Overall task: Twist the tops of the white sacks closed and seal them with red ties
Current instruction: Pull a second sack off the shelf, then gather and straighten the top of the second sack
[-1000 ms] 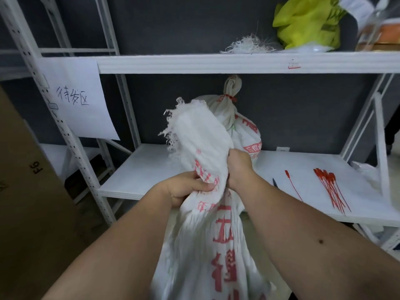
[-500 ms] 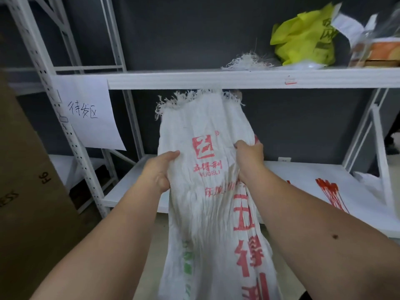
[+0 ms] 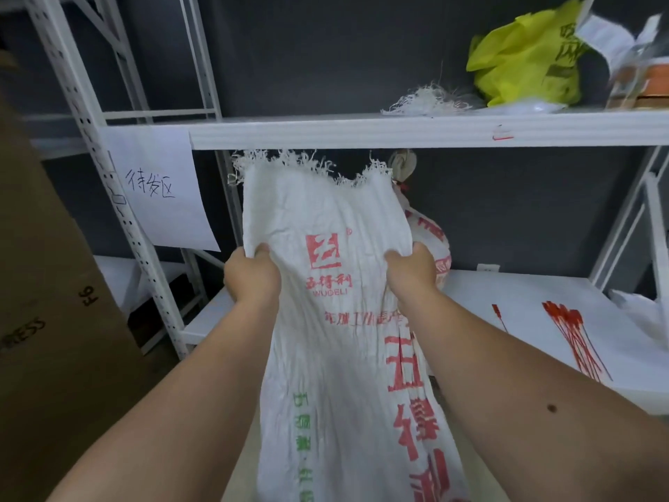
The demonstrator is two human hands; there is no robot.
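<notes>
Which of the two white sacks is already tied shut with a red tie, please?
The rear sack on the lower shelf: its neck is bunched under a red tie. The front sack is held spread, top open.

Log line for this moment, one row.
left hand grips white sack | right hand grips sack | top untwisted | red ties on shelf

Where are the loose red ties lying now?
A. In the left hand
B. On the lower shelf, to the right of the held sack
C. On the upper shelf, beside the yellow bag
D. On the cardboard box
B: the red ties lie on the lower shelf, right of the held sack.
</notes>
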